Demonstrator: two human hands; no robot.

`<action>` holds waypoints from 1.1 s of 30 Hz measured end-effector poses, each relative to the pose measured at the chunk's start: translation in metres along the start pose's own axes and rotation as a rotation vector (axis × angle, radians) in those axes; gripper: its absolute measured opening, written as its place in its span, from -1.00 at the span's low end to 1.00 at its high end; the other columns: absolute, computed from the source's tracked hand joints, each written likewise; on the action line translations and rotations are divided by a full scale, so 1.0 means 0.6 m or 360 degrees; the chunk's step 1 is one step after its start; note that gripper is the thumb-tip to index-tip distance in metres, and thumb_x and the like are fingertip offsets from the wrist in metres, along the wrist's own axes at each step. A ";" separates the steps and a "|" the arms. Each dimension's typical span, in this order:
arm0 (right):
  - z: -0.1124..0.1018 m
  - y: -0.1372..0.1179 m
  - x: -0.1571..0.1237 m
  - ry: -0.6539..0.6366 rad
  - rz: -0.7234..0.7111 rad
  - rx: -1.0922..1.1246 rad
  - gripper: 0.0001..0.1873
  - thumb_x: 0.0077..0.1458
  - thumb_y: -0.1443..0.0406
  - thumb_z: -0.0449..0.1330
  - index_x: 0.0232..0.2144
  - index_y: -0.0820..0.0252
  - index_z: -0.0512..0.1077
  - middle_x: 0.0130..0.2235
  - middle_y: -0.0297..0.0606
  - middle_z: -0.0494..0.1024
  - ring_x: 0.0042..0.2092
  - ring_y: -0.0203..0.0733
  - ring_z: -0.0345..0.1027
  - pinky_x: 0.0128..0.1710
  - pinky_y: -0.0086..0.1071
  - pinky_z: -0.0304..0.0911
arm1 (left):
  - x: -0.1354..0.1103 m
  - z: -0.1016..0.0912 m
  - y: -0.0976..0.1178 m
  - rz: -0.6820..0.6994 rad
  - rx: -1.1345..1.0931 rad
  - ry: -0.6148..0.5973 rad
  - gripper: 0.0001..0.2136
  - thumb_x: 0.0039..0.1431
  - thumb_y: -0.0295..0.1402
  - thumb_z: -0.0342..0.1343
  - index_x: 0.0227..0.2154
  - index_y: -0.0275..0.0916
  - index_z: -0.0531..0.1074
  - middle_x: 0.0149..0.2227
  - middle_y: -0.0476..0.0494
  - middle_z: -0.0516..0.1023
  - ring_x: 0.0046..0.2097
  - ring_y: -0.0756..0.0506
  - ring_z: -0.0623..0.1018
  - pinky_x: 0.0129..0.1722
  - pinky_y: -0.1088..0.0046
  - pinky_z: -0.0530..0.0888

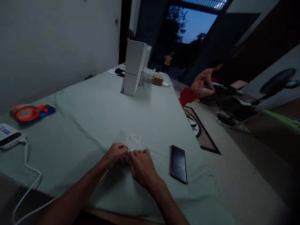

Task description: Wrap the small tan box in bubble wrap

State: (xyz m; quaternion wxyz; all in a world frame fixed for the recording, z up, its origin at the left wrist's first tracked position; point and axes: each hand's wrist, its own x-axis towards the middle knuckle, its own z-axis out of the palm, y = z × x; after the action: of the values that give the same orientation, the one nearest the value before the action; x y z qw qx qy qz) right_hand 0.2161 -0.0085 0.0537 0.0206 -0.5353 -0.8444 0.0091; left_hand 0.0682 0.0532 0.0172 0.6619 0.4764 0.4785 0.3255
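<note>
Both my hands meet over the near middle of the cloth-covered table [98, 118]. A small clear plastic bag [134, 141] sticks out beyond my fingers. My left hand [117, 151] is closed in a pinch on the near edge of the bag. Right beside it, my right hand [142, 164] has its fingers curled down on the same bag, knuckles up. What lies under the fingertips is hidden. To the right of my right hand lies a phone [178, 164] with a dark screen and a red case.
An orange and blue tape dispenser [31, 112] and a white device [9, 136] with a cable [28, 161] lie at left. Tall white boxes [134, 67] and a brown box [157, 79] stand farther back. Beyond the right edge are a red chair [187, 95], a seated person [203, 82] and a fan [277, 81].
</note>
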 end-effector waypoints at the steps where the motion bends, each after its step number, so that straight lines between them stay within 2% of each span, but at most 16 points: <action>1: -0.002 0.000 -0.001 -0.0020 -0.0002 0.0016 -0.80 0.10 0.41 0.11 -0.17 0.24 0.38 -0.21 -0.14 0.50 -0.17 -0.08 0.30 -0.13 -0.20 -0.02 | -0.002 -0.001 0.004 -0.0021 -0.0012 -0.0040 -0.75 -0.20 -0.26 0.08 -0.43 -0.30 0.40 -0.60 0.03 0.39 -0.57 0.03 0.37 -0.56 0.51 0.35; 4: -0.003 0.003 -0.005 -0.0060 0.0009 0.0089 -0.75 0.04 0.48 0.10 -0.19 0.25 0.42 -0.17 -0.13 0.52 -0.15 -0.08 0.32 -0.14 -0.21 0.00 | -0.008 -0.006 0.008 0.0011 0.0128 -0.0183 -0.74 -0.19 -0.37 0.03 -0.37 -0.33 0.47 -0.49 -0.04 0.48 -0.48 0.00 0.43 -0.46 0.49 0.37; 6: 0.002 0.009 -0.010 -0.0020 0.0035 0.0197 -0.75 0.06 0.50 0.07 -0.22 0.23 0.44 -0.16 -0.16 0.54 -0.13 -0.10 0.33 -0.13 -0.22 0.03 | -0.010 -0.006 0.005 0.0187 0.0412 -0.0229 -0.74 -0.13 -0.42 -0.01 -0.35 -0.31 0.49 -0.43 -0.07 0.52 -0.40 -0.03 0.47 -0.38 0.47 0.39; 8: 0.012 0.020 -0.020 0.0144 0.0107 0.0353 -0.76 0.10 0.49 0.06 -0.23 0.19 0.45 -0.14 -0.19 0.54 -0.09 -0.11 0.33 -0.10 -0.23 0.06 | -0.011 -0.003 -0.002 0.0454 0.0770 -0.0194 -0.73 -0.05 -0.46 -0.03 -0.32 -0.28 0.52 -0.36 -0.10 0.55 -0.31 -0.06 0.49 -0.28 0.45 0.40; 10: 0.025 0.033 -0.033 0.0402 0.0270 0.0484 -0.79 0.15 0.43 0.06 -0.23 0.17 0.45 -0.10 -0.18 0.53 -0.04 -0.10 0.33 -0.07 -0.23 0.09 | -0.013 0.002 -0.009 0.0682 0.1092 -0.0163 -0.74 0.00 -0.49 -0.02 -0.29 -0.26 0.54 -0.31 -0.11 0.54 -0.26 -0.06 0.49 -0.21 0.44 0.39; 13: 0.048 0.051 -0.051 0.0694 0.0585 0.0578 -0.80 0.16 0.31 0.07 -0.18 0.20 0.43 -0.06 -0.10 0.49 0.01 -0.03 0.31 -0.02 -0.16 0.14 | -0.017 0.009 -0.015 0.0807 0.1420 -0.0185 -0.77 0.08 -0.51 0.00 -0.29 -0.22 0.55 -0.33 -0.10 0.49 -0.27 -0.05 0.47 -0.21 0.46 0.40; 15: 0.063 0.058 -0.058 0.0724 0.0753 0.0664 -0.66 0.14 0.21 0.09 -0.07 0.26 0.38 -0.02 -0.02 0.46 0.00 0.02 0.31 -0.03 -0.13 0.20 | -0.019 0.011 -0.017 0.0860 0.1566 -0.0156 -0.77 0.10 -0.51 0.03 -0.27 -0.21 0.55 -0.28 -0.13 0.48 -0.23 -0.07 0.47 -0.18 0.43 0.40; 18: 0.083 0.061 -0.059 0.0600 0.0993 0.0883 -0.43 0.11 0.10 0.11 0.09 0.33 0.27 0.02 0.04 0.43 -0.13 -0.03 0.40 -0.14 -0.17 0.29 | -0.019 0.009 -0.017 0.1021 0.1695 -0.0097 -0.78 0.07 -0.52 0.09 -0.25 -0.20 0.55 -0.13 -0.20 0.45 -0.10 -0.15 0.43 -0.05 0.31 0.39; 20: 0.093 0.060 -0.055 0.0475 0.1126 0.1024 -0.36 0.10 0.06 0.10 0.14 0.32 0.22 -0.02 0.00 0.47 -0.24 -0.09 0.44 -0.21 -0.21 0.32 | -0.018 0.006 -0.017 0.1108 0.1696 -0.0114 -0.78 0.06 -0.54 0.10 -0.26 -0.21 0.55 -0.04 -0.22 0.43 -0.04 -0.18 0.40 0.00 0.25 0.37; 23: 0.103 0.056 -0.048 0.0398 0.1246 0.1156 -0.29 0.08 0.05 0.11 0.17 0.35 0.18 -0.14 -0.07 0.53 -0.31 -0.11 0.44 -0.26 -0.26 0.31 | -0.016 0.004 -0.019 0.1159 0.1658 -0.0169 -0.78 0.05 -0.58 0.09 -0.26 -0.22 0.52 -0.06 -0.20 0.46 -0.03 -0.17 0.39 0.02 0.25 0.36; 27: 0.109 0.047 -0.037 0.0540 0.1233 0.1282 -0.28 0.03 0.12 0.14 0.17 0.43 0.19 -0.31 -0.20 0.53 -0.33 -0.14 0.41 -0.29 -0.31 0.28 | -0.014 0.003 -0.022 0.1171 0.1674 -0.0209 -0.76 0.04 -0.59 0.09 -0.24 -0.24 0.51 -0.10 -0.20 0.49 -0.04 -0.17 0.39 0.01 0.28 0.36; 30: 0.110 0.041 -0.029 0.0674 0.1175 0.1382 -0.36 0.03 0.18 0.11 0.12 0.41 0.26 -0.41 -0.31 0.48 -0.40 -0.21 0.35 -0.34 -0.37 0.25 | -0.017 0.004 -0.019 0.1143 0.1760 -0.0198 -0.74 0.04 -0.58 0.09 -0.21 -0.22 0.51 -0.10 -0.17 0.51 -0.04 -0.19 0.39 -0.02 0.26 0.36; 33: 0.111 0.035 -0.021 0.0774 0.1138 0.1511 -0.44 0.03 0.17 0.11 0.05 0.38 0.33 -0.44 -0.34 0.46 -0.43 -0.25 0.32 -0.39 -0.40 0.24 | -0.021 0.007 -0.012 0.1105 0.1870 -0.0178 -0.75 0.04 -0.55 0.11 -0.21 -0.19 0.52 -0.10 -0.15 0.52 -0.05 -0.21 0.39 -0.05 0.22 0.36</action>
State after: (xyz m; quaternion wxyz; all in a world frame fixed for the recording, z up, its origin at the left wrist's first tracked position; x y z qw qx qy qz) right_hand 0.2377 -0.0104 -0.0141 0.4420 -0.7033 -0.4889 0.2665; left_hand 0.0676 0.0384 0.0149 0.1745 0.8985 0.3604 0.1800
